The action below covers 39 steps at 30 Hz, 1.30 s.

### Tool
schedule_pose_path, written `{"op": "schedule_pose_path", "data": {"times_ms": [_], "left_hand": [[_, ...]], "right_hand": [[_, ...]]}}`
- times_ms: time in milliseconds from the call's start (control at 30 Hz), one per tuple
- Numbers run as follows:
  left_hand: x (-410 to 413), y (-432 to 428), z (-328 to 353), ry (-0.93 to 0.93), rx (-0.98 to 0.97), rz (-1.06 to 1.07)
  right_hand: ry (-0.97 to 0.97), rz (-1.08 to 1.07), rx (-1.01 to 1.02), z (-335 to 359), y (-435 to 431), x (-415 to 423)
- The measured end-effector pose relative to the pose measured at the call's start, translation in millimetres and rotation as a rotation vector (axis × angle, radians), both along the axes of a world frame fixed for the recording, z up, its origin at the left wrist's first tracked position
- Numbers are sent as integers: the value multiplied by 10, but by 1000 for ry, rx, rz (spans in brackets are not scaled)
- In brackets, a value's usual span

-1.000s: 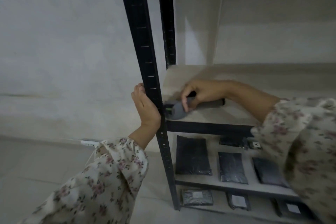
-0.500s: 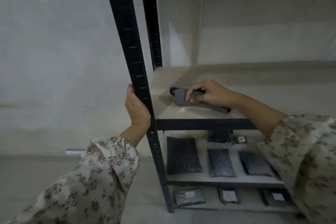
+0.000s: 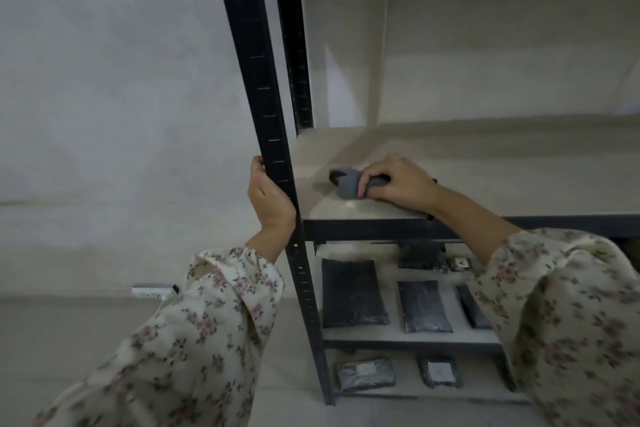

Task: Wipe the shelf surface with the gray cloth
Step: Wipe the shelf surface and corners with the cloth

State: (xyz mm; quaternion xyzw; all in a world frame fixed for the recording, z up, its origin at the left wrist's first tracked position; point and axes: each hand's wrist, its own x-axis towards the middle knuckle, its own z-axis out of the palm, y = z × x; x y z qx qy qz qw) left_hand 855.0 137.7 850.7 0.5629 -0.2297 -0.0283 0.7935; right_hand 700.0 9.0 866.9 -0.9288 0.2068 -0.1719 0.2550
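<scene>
Farther back now, gray cloth [image 3: 347, 184] under right hand [image 3: 398, 184], beside post [image 3: 273, 135].

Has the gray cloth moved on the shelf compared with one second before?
Yes. The gray cloth went from the front post toward the shelf back, under the right hand.

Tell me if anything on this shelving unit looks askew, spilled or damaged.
Nothing stands out. The right hand presses the gray cloth on the bare shelf surface, the left hand grips the black upright, and the dark packets below lie flat.
</scene>
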Motion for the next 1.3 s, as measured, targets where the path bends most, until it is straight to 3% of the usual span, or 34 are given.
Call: {"op": "schedule_pose_path", "data": {"times_ms": [200,300,367,467,600,667,733,833,933,1100,1200,1300], "left_hand": [[-48,7,36,49,4,11],[-41,15,32,70,10,-6],[-35,16,42,84,1,-16],[-27,17,35,86,12,-7],[-55,20,40,118,7,2],[-78,7,45,127,-12,3],[-77,-3,24,120,0,12],[-44,-21,-21,133,5,-11],[7,-44,-61,139,1,-22],[66,-91,-116,109,-14,-8],[87,-117,-103,106,-25,11],[88,-105,-96,58,-7,20]], "right_hand": [[88,202,193,120,394,-433],[-138,98,293,306,223,-568],[-193,-57,230,315,-9,-473],[-54,-218,6,64,-181,-223],[12,-152,-130,-119,186,-118],[11,-35,-26,-66,442,-187],[-12,88,260,53,573,-264],[-210,-10,456,214,372,-193],[-271,-270,382,269,-87,104],[124,-425,-20,23,-275,793],[179,-355,-191,29,-119,1091],[207,-182,-146,75,-22,1202]]}}
